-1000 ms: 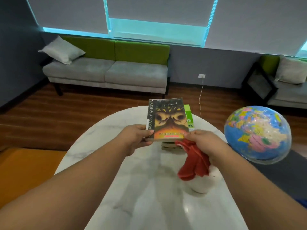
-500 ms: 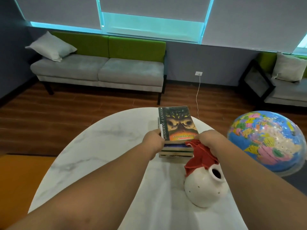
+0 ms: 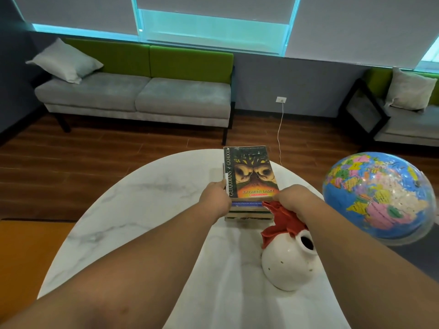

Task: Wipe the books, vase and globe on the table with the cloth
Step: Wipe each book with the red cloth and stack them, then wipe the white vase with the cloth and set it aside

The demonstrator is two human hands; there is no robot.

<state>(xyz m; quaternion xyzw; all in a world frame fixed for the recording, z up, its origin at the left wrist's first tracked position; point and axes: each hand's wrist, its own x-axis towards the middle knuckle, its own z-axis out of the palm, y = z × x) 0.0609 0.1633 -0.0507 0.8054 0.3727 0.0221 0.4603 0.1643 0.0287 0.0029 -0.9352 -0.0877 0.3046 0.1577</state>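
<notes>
Item: top book, owl cover, laid on the stack of books at the far middle of the desk.

Hazards, as judged:
- The vase stands directly beneath the right wrist. It could be tipped by a low drop of the forearm or by a tug on the cloth, whose tail is draped against its neck.
- The top book could be slid off the stack if pushed unevenly.
- The globe, near the right desk edge, could be struck by a wide elbow swing.

Fingers: the book's spine edge is gripped by the left hand, fingers curled. The red cloth is bunched in the closed right hand, which is set at the book's near right corner. Whether that corner is also pinched cannot be told.
</notes>
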